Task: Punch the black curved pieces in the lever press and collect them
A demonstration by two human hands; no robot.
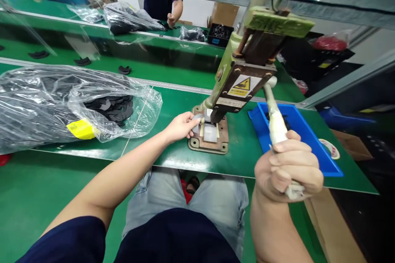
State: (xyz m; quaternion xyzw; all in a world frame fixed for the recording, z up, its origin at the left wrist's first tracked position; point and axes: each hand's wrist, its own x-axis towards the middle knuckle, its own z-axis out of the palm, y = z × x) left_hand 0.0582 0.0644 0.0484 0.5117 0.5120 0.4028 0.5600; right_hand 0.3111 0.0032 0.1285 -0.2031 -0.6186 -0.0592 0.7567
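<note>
A green hand-operated arbor press (pixel 226 63) stands at the middle of the bench, with a yellow warning label (pixel 242 85) on its ram housing. My right hand (pixel 291 168) is wrapped round the press's lever handle (pixel 277 125), which has whitish wrapping on its grip. My left hand (pixel 182 126) pinches a small thin grey piece (pixel 197 120) at the left side of the press base (pixel 208 147). A pale square block (pixel 210 133) sits on that base, just below the ram's tip. The exact shape of the pinched piece is partly hidden by my fingers.
A clear bag (pixel 37 107) of black curved parts lies at left. A blue bin (pixel 321 148) stands right of the press, beside a tape roll (pixel 330 149). Black parts (pixel 82 61) lie along the strip behind. A co-worker's hand (pixel 173 18) is at the far bench.
</note>
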